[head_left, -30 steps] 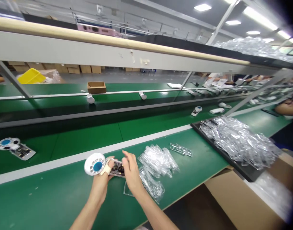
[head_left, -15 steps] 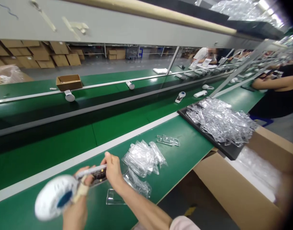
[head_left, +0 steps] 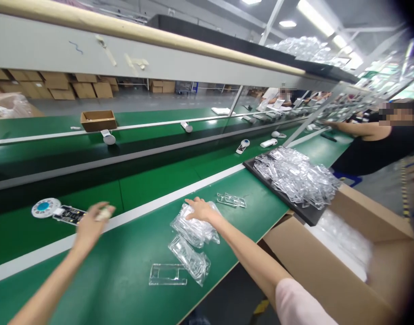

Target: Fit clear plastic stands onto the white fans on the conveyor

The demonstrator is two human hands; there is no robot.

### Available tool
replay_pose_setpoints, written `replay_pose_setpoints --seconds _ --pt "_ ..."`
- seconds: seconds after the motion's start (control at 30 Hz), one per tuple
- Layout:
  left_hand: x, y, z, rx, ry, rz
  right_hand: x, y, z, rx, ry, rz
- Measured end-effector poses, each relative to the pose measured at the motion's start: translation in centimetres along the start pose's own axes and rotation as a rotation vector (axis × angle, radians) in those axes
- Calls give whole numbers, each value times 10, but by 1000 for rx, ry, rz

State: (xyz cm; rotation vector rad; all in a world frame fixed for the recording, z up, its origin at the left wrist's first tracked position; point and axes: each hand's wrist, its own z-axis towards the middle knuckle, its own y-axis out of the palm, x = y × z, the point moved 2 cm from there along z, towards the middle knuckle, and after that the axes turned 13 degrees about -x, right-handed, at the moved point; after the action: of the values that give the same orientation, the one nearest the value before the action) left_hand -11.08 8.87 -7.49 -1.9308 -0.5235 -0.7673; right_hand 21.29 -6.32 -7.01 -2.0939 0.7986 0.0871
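Observation:
A white round-headed device (head_left: 46,207) with a blue centre lies on the green belt at the left, its circuit board (head_left: 70,215) facing up. At the board's right end is my left hand (head_left: 92,221), blurred, with pale covers on its fingertips; whether it touches the board is unclear. My right hand (head_left: 199,210) rests with fingers spread on a pile of clear plastic bags (head_left: 193,230). Below the pile are another bagged clear part (head_left: 190,259) and a bare clear frame (head_left: 167,274). More clear frames (head_left: 232,200) lie right of the pile.
A black tray (head_left: 308,217) heaped with clear parts overhangs an open carton (head_left: 295,253) at the right. Farther along the belt lie another device (head_left: 243,146) and a white part (head_left: 268,143). A person (head_left: 379,144) in black is at the far right.
The device has gone from between my hands to the belt, board side up. My left hand has moved up and left; my right hand has let go and moved right onto the bags.

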Motion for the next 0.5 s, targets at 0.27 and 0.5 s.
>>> replay_pose_setpoints --seconds 0.27,0.5 --pt "64 166 -52 -619 53 -105 6 -6 35 -150 -92 -36" --pt "71 195 -42 -448 -49 -106 27 -8 58 -284 -248 141"
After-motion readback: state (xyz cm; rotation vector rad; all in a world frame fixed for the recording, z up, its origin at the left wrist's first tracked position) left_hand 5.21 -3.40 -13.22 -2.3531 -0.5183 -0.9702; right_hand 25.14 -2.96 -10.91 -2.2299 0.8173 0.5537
